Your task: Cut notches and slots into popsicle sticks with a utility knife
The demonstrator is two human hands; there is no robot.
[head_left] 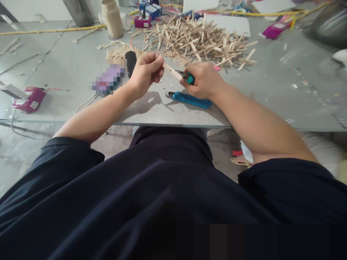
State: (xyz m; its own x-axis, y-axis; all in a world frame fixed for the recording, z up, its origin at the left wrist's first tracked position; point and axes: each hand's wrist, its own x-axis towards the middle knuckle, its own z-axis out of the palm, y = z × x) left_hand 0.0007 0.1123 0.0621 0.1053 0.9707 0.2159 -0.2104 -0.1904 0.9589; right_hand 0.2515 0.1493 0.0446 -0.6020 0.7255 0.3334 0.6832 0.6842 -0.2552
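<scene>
Between my hands stretches a thin wooden craft stick [173, 72]. My left hand [149, 69] is closed, pinching the stick's left end between thumb and fingertips. My right hand [202, 79] is wrapped round green-handled pliers [189, 78], whose dark jaws meet the stick near its right end. Whether the jaws are cutting or only gripping I cannot tell. Below my right hand lies a blue utility knife [192, 100] on the grey table. A large heap of loose craft sticks [200, 38] spreads just beyond both hands, with small wood chips [176, 57] at its near edge.
A bundle of sticks [116, 52], a black oval object [131, 62] and a blurred-out device [110, 77] lie by my left hand. Further off stand a beige jar [112, 20] and a purple power adapter [142, 21]. Another purple adapter [31, 99] is at left. The table's front edge [173, 125] runs before me.
</scene>
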